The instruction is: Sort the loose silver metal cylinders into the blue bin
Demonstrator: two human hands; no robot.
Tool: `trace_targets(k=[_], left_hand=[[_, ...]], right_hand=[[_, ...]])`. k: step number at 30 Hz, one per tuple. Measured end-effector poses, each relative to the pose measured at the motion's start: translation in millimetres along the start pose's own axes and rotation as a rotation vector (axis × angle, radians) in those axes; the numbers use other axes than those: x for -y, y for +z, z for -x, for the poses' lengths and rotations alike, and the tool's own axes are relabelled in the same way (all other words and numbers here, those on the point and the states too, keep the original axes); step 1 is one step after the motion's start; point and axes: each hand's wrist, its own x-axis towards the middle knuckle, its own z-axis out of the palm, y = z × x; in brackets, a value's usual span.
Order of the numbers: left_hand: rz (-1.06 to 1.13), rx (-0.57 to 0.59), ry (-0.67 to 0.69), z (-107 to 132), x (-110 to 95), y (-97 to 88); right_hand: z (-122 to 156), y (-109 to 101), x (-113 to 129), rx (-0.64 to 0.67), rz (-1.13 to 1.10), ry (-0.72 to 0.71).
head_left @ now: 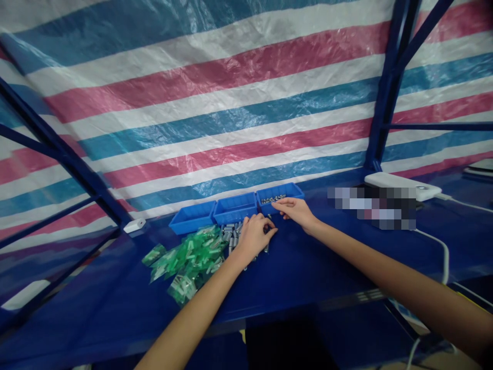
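My left hand (pixel 254 235) rests over a pile of small grey metal cylinders (pixel 232 236), fingers curled in towards the thumb. What sits inside its grip, if anything, is hidden. Fingertips pinched, my right hand (pixel 296 211) is at the front of the right blue bin (pixel 296 191); anything between the tips is too small to make out. Small shiny metal pieces (pixel 272 199) lie inside that bin. To its left stand the middle blue bin (pixel 235 207) and the left blue bin (pixel 192 217), side by side. Green-tinted plastic bags (pixel 192 254) are heaped left of the cylinders.
All this lies on a dark blue shelf (pixel 308 277) with metal uprights (pixel 389 87) and striped sheeting (pixel 231 118) behind. A white device (pixel 400 186) with cables is at the right, beside a blurred-out patch. A small white box (pixel 134 225) sits at the left.
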Motion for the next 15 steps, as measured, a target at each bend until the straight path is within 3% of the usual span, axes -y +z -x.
trace_targets(k=[5, 9, 15], left_hand=[[0.055, -0.044, 0.006, -0.5, 1.6, 2.0], [0.110, -0.078, 0.005, -1.5, 3.1, 4.4], [0.288, -0.175, -0.041, -3.6, 4.3, 5.5]], right_hand=[[-3.9, -5.7, 3.3, -0.028, -0.051, -0.044], [-4.1, -4.9, 6.6, 0.092, -0.180, -0.139], [1.5, -0.7, 2.6, 0.212, -0.015, -0.098]])
